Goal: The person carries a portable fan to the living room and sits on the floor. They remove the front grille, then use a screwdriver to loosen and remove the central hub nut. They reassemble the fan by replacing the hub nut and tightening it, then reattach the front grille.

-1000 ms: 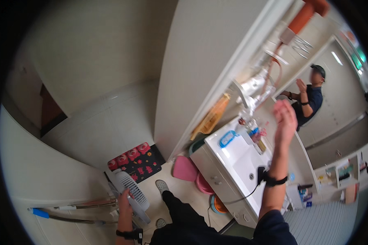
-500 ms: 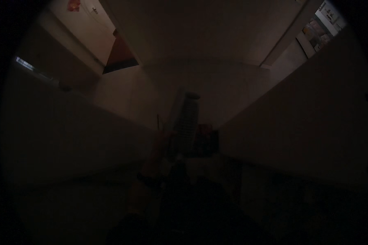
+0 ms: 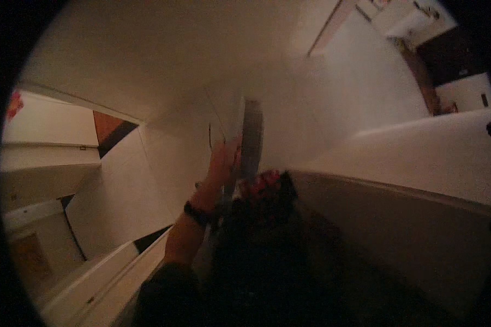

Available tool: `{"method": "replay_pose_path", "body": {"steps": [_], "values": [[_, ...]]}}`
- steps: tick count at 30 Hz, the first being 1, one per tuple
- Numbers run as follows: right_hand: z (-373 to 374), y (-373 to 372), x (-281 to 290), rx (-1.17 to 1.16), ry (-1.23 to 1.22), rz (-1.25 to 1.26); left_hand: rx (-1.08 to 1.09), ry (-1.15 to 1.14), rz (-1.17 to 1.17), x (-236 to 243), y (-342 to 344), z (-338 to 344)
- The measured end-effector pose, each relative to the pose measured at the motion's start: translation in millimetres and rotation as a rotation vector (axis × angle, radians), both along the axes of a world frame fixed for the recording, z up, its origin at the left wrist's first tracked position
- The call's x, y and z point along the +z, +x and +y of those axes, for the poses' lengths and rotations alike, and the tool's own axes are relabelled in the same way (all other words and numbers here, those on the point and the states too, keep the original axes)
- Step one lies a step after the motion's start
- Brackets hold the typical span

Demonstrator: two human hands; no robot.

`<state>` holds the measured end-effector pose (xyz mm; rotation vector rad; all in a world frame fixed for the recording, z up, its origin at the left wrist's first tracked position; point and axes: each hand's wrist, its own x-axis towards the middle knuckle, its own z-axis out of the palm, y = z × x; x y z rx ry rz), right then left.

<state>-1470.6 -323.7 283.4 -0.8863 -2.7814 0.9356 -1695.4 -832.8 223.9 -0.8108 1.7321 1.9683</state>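
Note:
My left hand [image 3: 221,163], with a dark band at its wrist, comes in from below and is closed on a long, flat pale object [image 3: 251,133] with a grey face. The object stands tall in front of me; its kind is too blurred to make out. Beside my fingers a thin dark strip [image 3: 210,136] sticks up. Just below the pale object lies a red and dark patterned thing [image 3: 264,185], close to my dark clothing. My right hand does not show.
Pale floor [image 3: 174,131] spreads ahead. A white wall [image 3: 409,152] with a ledge runs along the right. A doorway edge [image 3: 120,115] and white door or panel [image 3: 54,122] stand at the left. Dark-fronted furniture [image 3: 447,52] is at the far right.
The picture has become much brighter, and the view has turned, with the doorway shifting left and lower and more of the right-hand room showing. My left hand stays with the pale object.

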Motion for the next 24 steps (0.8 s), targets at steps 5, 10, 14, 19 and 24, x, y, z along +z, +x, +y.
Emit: {"method": "replay_pose_path", "body": {"steps": [5, 10, 14, 19, 24], "values": [[-73, -1, -44, 0.098, -0.195, -0.447, -0.075, 0.053, 0.152, -31, -160, 8], [-97, -34, -79, 0.408, -0.314, -0.716, -0.205, -0.052, 0.162, -89, -243, 30], [-111, -113, -76, 0.463, -0.336, -0.716, -0.139, -0.291, 0.085, -100, -243, 36], [-164, -256, -50, 0.012, -0.81, -0.599, -0.386, -0.621, 0.249, -87, -171, 35], [-340, -348, -120, 0.176, -1.256, -0.601, -0.417, -0.721, 0.118, -119, -104, 9]]}}
